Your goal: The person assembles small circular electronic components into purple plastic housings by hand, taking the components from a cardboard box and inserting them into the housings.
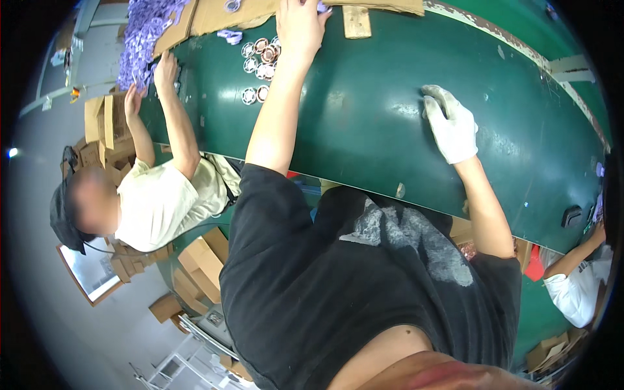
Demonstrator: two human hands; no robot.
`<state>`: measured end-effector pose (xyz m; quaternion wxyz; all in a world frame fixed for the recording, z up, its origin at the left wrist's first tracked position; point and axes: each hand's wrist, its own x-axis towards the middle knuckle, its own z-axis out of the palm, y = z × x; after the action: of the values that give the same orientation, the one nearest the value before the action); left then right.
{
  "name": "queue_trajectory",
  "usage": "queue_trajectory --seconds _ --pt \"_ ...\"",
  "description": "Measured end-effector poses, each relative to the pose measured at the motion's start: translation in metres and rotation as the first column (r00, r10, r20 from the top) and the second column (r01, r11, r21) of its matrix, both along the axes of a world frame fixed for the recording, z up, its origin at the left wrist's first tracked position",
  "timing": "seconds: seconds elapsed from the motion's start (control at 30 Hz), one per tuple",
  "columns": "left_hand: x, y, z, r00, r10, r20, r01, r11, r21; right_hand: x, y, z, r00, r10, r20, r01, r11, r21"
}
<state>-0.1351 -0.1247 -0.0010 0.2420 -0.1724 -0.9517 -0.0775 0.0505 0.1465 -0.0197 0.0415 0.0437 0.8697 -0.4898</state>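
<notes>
My bare left hand (303, 29) reaches to the far edge of the green work table, over a flat cardboard sheet (227, 14). A small purple piece (322, 7) shows between its thumb and fingers; the fingertips are cut off by the top of the view. My right hand (453, 127), in a white glove, hovers over or rests on the green table top (377, 104). Its fingers are loosely bent, thumb apart, with nothing visible in them. Left of my left forearm lies a cluster of round, wheel-like pieces (249, 64), silver and copper-coloured. Another purple piece (230, 36) lies beyond them.
A co-worker (156, 201) on the left handles items beside a large purple heap (146, 32). Another person's arm (578, 253) shows at the far right, near a small black object (572, 216). A wooden block (357, 23) lies at the table's far edge. Cardboard boxes (201, 260) stand behind.
</notes>
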Motion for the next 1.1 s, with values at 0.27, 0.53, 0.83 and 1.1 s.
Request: queue_trajectory --seconds 0.27,0.53,0.83,1.1 --pt "0.128 0.065 0.031 0.928 -0.331 0.171 0.052 0.570 0.820 0.002 -0.031 0.017 0.645 0.126 -0.753 0.128 0.955 0.269" --pt "0.179 -0.009 0.002 0.936 0.291 0.198 -0.341 0.890 0.302 0.015 -0.032 0.014 0.990 0.106 -0.090 -0.060 0.910 0.410" --pt "0.198 -0.056 -0.033 0.981 0.154 0.120 -0.188 0.906 0.380 0.011 -0.025 0.019 0.996 0.090 0.028 -0.094 0.919 0.382" --pt "0.199 0.038 0.001 0.899 -0.365 0.242 0.028 0.600 0.800 0.012 -0.025 0.032 0.938 0.334 0.090 -0.325 0.764 0.557"
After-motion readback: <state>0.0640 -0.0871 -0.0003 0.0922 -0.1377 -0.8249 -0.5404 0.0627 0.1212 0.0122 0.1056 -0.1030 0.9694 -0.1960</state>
